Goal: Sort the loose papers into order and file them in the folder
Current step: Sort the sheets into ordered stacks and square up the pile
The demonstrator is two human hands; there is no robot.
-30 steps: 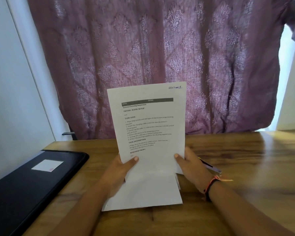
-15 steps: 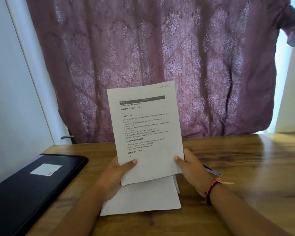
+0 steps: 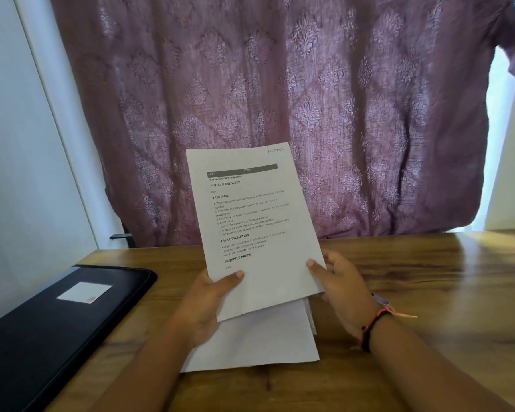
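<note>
Two hands hold a printed sheet [image 3: 256, 233] upright and slightly askew above a wooden desk [image 3: 428, 278]. The left hand [image 3: 211, 298] pinches the bottom-left corner, thumb on the printed face. The right hand [image 3: 339, 286] grips the bottom-right edge the same way, with a dark wristband [image 3: 375, 322] on that wrist. Below the raised page, the rest of the loose papers [image 3: 259, 340] lie in an uneven pile on the desk, their edges fanned at the right. Whether the sheet touches the pile cannot be told. The black folder [image 3: 57, 316], closed and bearing a white label [image 3: 84, 292], rests well apart at the desk's left side. A patterned purple curtain [image 3: 280, 84] hangs behind.

The page carries a handwritten mark [image 3: 275, 150] in its top-right corner, seemingly a section note, though its number is too small to read. Sorting appears to be at an early stage, with nothing yet filed. Done well, this step likely means reading that corner mark before setting the sheet down. A light pinch at both corners should keep the thin paper from creasing or flopping. The sheet is best laid face-up in its own place rather than back on the unsorted pile. Squaring the edges before opening the folder would probably spare a snag later.
</note>
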